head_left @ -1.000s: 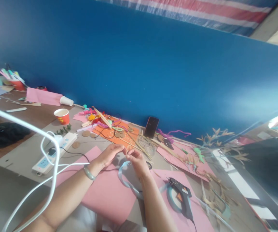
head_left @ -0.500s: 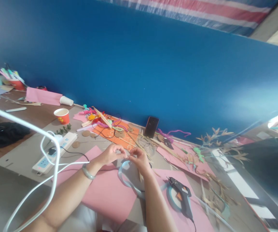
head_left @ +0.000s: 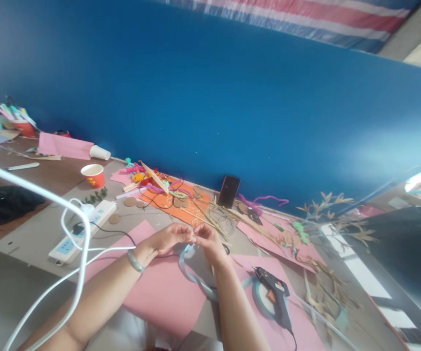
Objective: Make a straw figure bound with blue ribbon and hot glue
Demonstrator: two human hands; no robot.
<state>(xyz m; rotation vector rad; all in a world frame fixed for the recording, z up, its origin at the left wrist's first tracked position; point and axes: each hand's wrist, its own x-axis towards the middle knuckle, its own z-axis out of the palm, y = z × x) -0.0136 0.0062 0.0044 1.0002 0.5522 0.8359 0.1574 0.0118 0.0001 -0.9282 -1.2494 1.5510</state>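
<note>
My left hand and my right hand meet fingertip to fingertip above the table, both pinched on something small that I cannot make out. Just below them a light blue ribbon curls over a pink paper sheet. A grey-green bangle sits on my left wrist. A black glue gun lies to the right of my right forearm, on a teal ribbon roll.
A white power strip and white cable lie at left. A red paper cup, orange paper with craft bits, a propped black phone, dried stems and a blue wall behind.
My hands have stayed in the same spot; the fingers closed together from a looser hold into a tight pinch, tips now touching.
</note>
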